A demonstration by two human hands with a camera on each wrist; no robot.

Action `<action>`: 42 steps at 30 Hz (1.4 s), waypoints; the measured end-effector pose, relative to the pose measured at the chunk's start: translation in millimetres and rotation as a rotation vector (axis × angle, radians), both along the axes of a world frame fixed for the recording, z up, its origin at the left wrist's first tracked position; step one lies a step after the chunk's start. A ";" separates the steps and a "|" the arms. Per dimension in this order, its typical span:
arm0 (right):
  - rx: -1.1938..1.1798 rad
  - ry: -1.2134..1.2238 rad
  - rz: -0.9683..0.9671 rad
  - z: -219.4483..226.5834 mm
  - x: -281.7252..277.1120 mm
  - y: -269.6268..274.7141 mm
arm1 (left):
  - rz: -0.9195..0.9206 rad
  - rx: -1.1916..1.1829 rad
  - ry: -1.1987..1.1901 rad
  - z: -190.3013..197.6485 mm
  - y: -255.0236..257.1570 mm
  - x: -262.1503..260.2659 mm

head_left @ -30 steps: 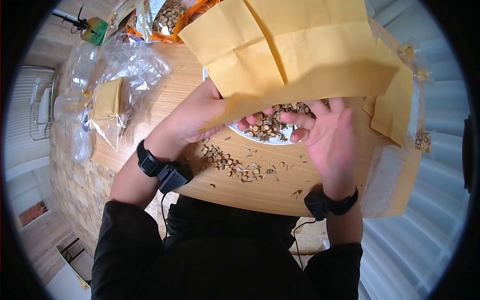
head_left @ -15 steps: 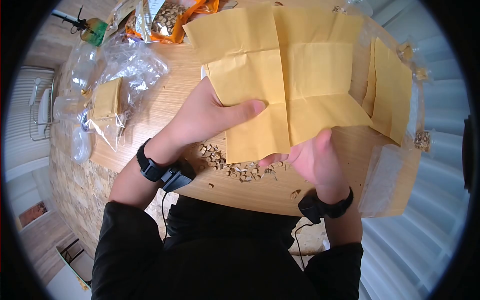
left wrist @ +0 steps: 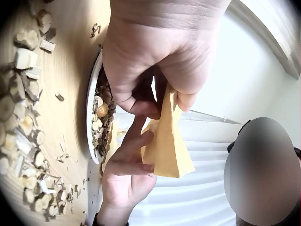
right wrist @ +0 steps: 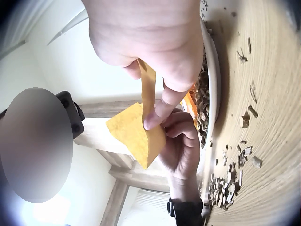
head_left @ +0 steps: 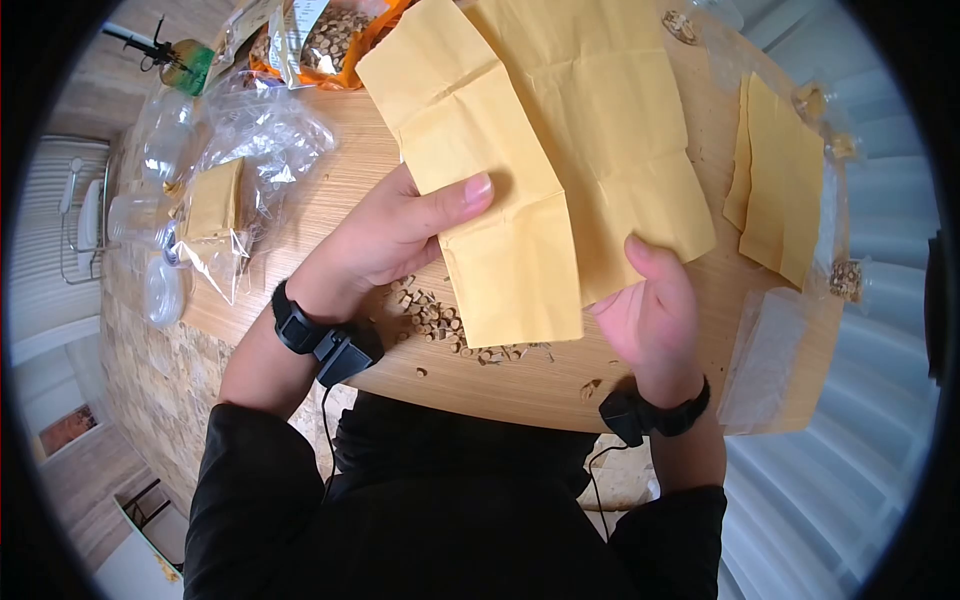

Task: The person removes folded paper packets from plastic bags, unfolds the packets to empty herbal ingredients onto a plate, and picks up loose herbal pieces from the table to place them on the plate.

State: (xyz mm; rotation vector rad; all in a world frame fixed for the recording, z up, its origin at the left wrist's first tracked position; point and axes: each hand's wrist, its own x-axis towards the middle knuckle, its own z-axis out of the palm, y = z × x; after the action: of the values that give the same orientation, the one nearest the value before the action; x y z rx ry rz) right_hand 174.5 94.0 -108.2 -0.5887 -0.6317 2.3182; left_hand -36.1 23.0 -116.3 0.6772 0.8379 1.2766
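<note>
A creased sheet of yellow paper [head_left: 500, 150], folded lengthwise into two panels, is held up over the table. My left hand [head_left: 395, 225] grips its left panel, thumb flat on the front and fingers behind. At the lower edge of the other panel, my right hand [head_left: 655, 320] pinches the paper between thumb and fingers. Both wrist views show the paper bent between the hands. Beneath it stands a white dish [left wrist: 89, 108] of small cut stem slices [right wrist: 202, 101], hidden by the paper in the head view. More slices [head_left: 425, 315] lie loose on the wood near the table's front edge.
Clear plastic bags [head_left: 265, 130], a packet of folded yellow paper [head_left: 213, 200] and clear jars [head_left: 165, 150] are at the left. An orange bag [head_left: 345, 70] of slices stands at the back. Yellow paper [head_left: 785, 180] and a clear sleeve [head_left: 765, 350] lie at the right.
The paper first tilted over the dish, with my right hand spread at the slices. It then came down in front, my right hand took its lower edge, and the left panel swung into an angled fold.
</note>
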 end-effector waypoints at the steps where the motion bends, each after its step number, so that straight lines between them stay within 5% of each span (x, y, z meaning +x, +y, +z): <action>1: 0.029 -0.016 0.078 -0.1 1.9 1.5 | -0.017 0.004 -0.055 -1.5 -0.5 0.2; 6: 0.096 0.024 0.228 -0.4 2.1 4.8 | -0.050 0.047 -0.207 -3.2 5.0 -0.5; 9: 0.138 0.056 0.212 -7.0 5.4 8.8 | 0.079 0.040 -0.203 -4.9 11.9 2.0; 21: 0.227 0.020 0.032 -1.8 -3.5 7.7 | 0.069 0.383 0.273 -7.9 10.6 17.3; 42: 0.279 -0.030 -0.061 -2.5 -2.9 11.2 | 0.332 0.137 0.276 -9.9 11.1 5.3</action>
State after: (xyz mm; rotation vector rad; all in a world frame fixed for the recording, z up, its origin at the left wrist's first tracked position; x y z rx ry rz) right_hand 171.6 105.2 -110.6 -0.5051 -0.9199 2.1191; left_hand -30.8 34.1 -126.2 0.8618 1.1299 1.5713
